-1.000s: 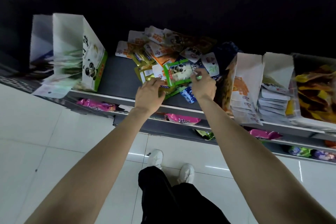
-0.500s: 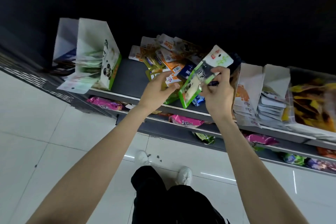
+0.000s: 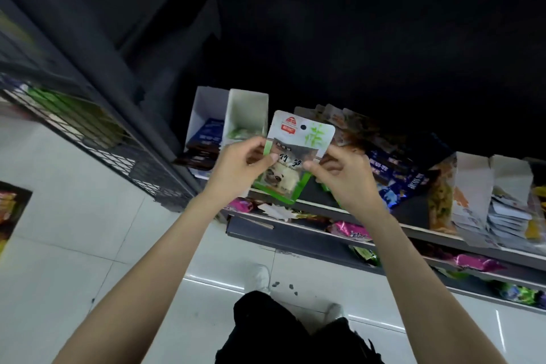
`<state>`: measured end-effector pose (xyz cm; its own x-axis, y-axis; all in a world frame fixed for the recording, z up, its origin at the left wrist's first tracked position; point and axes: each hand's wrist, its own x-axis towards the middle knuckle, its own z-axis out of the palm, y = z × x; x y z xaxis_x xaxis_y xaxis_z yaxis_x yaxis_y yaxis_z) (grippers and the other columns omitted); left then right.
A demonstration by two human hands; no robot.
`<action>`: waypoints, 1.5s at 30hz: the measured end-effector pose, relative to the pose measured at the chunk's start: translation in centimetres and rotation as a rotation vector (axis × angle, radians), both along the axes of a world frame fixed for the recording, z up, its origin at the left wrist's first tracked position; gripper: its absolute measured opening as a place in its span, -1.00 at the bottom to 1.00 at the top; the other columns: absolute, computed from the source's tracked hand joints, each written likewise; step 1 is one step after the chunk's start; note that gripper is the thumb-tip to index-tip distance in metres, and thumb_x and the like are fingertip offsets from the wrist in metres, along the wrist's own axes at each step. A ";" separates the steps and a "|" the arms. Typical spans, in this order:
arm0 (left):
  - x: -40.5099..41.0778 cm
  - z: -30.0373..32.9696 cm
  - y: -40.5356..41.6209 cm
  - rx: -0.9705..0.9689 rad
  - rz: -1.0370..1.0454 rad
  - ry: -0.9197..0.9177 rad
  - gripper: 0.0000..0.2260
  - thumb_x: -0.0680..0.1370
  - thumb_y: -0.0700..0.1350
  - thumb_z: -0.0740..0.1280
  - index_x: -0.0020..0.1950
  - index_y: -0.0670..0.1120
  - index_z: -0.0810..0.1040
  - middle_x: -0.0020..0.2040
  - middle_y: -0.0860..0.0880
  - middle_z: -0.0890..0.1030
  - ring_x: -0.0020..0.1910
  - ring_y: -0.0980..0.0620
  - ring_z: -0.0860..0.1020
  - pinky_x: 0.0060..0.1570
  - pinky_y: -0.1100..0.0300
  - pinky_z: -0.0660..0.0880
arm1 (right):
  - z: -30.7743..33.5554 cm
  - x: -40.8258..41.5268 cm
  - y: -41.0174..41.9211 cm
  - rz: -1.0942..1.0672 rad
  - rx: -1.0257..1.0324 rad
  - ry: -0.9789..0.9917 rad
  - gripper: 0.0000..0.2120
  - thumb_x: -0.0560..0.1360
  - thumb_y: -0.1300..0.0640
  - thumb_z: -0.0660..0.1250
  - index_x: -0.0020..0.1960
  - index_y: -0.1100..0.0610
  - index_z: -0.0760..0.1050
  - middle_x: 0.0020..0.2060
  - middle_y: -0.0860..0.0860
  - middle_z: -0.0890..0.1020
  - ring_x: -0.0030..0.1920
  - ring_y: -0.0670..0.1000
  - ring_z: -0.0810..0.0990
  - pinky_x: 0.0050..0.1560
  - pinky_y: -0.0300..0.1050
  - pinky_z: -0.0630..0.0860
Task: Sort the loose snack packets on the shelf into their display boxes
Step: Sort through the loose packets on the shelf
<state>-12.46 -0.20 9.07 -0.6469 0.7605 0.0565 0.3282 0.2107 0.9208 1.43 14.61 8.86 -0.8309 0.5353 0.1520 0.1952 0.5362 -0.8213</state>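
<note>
Both hands pinch one green panda packet [image 3: 291,156], left hand [image 3: 239,170] and right hand [image 3: 344,177] on its sides, above the shelf's [image 3: 419,230] front edge, likely so it slides neatly into the green box [image 3: 246,115] behind.

One camera sits on the person's head — it looks forward and down, close over both arms, at the shelf [image 3: 384,223] edge and the white floor [image 3: 74,245] below.
</note>
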 end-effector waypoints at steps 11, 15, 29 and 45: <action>-9.3 -5.9 -3.9 -0.318 0.138 0.206 -0.62 0.56 -0.08 0.29 0.38 -0.08 0.40 0.28 -0.02 0.53 0.24 0.02 0.50 0.21 0.13 0.43 | -3.0 -12.5 -2.0 -0.294 0.294 0.154 -0.84 0.50 0.15 0.35 -0.11 0.26 0.57 -0.30 0.10 0.63 -0.34 0.04 0.60 -0.35 -0.09 0.49; -10.1 -7.1 -3.1 -0.394 0.081 0.136 -0.39 0.52 0.06 0.33 0.50 -0.04 0.19 0.36 0.00 0.45 0.31 0.00 0.44 0.24 0.05 0.41 | -4.4 -14.7 -2.2 -0.057 0.462 0.102 -0.89 0.46 0.31 0.31 -0.08 0.29 0.60 -0.22 0.11 0.62 -0.24 0.07 0.60 -0.28 -0.06 0.53; -9.9 -7.7 -3.9 -0.255 0.027 0.040 -0.38 0.49 -0.07 0.40 0.49 -0.10 0.22 0.36 -0.03 0.45 0.34 0.04 0.41 0.27 0.23 0.31 | -6.7 -14.2 -3.6 0.119 0.658 -0.110 -0.82 0.38 0.37 0.35 -0.13 0.16 0.64 -0.16 0.03 0.69 -0.02 0.14 0.61 0.01 0.01 0.51; 2.4 -6.3 3.4 0.007 -0.123 0.387 -0.77 0.51 -0.09 0.26 0.14 -0.06 0.52 -0.12 0.11 0.60 -0.12 0.09 0.54 -0.21 0.14 0.53 | -12.4 2.3 4.8 -0.330 0.386 -0.486 -0.68 0.43 0.32 0.40 0.18 0.23 0.54 0.14 0.17 0.59 0.15 0.21 0.54 0.06 0.20 0.54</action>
